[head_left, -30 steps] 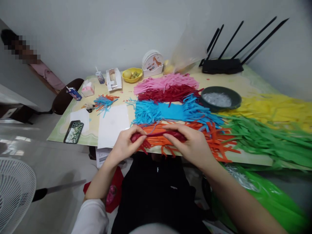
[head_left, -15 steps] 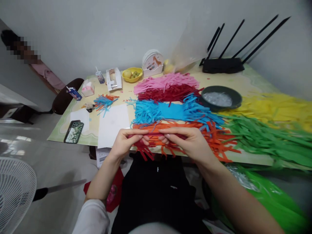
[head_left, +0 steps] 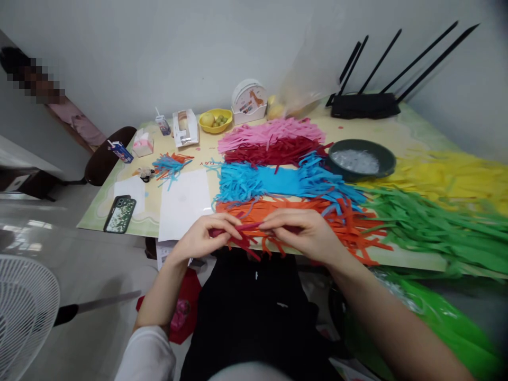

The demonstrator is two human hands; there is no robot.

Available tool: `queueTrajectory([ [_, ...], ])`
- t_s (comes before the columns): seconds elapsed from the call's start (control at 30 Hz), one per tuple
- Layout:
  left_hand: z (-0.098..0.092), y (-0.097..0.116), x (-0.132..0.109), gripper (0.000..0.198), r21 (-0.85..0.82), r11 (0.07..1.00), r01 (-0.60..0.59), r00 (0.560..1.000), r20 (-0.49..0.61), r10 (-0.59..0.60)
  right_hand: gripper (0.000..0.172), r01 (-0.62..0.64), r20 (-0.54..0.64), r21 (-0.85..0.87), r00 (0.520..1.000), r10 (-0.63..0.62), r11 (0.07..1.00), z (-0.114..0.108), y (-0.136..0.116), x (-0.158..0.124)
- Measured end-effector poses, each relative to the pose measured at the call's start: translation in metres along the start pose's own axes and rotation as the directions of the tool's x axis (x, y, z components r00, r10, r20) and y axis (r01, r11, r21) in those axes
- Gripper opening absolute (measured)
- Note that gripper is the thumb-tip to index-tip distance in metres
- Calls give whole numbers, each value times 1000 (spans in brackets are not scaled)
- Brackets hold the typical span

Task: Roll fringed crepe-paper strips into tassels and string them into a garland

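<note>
Between my two hands runs a narrow twisted length of dark red fringed material [head_left: 250, 226], held just above the table's front edge. My left hand [head_left: 206, 233] is closed on its left part, and loose red strips hang below the fingers. My right hand [head_left: 299, 230] pinches the other end between thumb and fingertips. Beneath and behind my hands lies a pile of orange fringe [head_left: 345, 227]. Farther back are a blue fringed sheet [head_left: 281, 181], a dark red fringe pile [head_left: 273, 152] and a pink one [head_left: 273, 132].
Green fringe [head_left: 440, 227] and yellow fringe [head_left: 456, 177] cover the right side. A dark bowl [head_left: 387, 164] holds clear pieces. A router [head_left: 365, 106] stands behind. White paper [head_left: 184, 206] and a phone [head_left: 119, 214] lie left. A fan [head_left: 27, 317] stands lower left; a person [head_left: 79, 124] is beyond.
My left hand has shifted slightly down and left, its fingers now wrapped over the red fringe. The hands are a little farther apart, and the red strips have swung to the right.
</note>
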State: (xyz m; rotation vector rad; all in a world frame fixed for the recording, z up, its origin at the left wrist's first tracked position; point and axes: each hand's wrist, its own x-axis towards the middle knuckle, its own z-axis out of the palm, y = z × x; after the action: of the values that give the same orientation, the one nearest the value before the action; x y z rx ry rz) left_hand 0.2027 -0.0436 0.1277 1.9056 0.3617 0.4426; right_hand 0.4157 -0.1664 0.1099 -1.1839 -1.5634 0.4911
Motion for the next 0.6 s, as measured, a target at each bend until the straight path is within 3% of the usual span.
queueTrajectory([
  [0.13, -4, 16, 6, 18, 171, 984, -52, 997, 58, 42, 29, 217, 135, -135, 971, -199, 967, -1, -8, 0],
  [0.27, 2, 14, 14, 18, 330, 939, -97, 987, 153, 49, 26, 245, 197, -181, 958, -209, 952, -3, -14, -4],
  [0.33, 5, 9, 15, 18, 468, 863, -189, 978, 172, 121, 26, 150, 255, -168, 961, -104, 974, -7, -14, -6],
  [0.4, 7, 3, 14, 17, 640, 704, -308, 950, 169, 262, 33, -30, 312, -130, 948, 70, 991, -11, -11, -6],
  [0.5, 10, -3, 11, 13, 797, 395, -458, 827, 218, 518, 39, -348, 357, 37, 880, 313, 937, -9, -1, -2],
  [0.6, 11, -7, 8, 14, 825, 232, -515, 714, 264, 648, 35, -559, 460, 303, 795, 394, 772, 5, 9, 1],
])
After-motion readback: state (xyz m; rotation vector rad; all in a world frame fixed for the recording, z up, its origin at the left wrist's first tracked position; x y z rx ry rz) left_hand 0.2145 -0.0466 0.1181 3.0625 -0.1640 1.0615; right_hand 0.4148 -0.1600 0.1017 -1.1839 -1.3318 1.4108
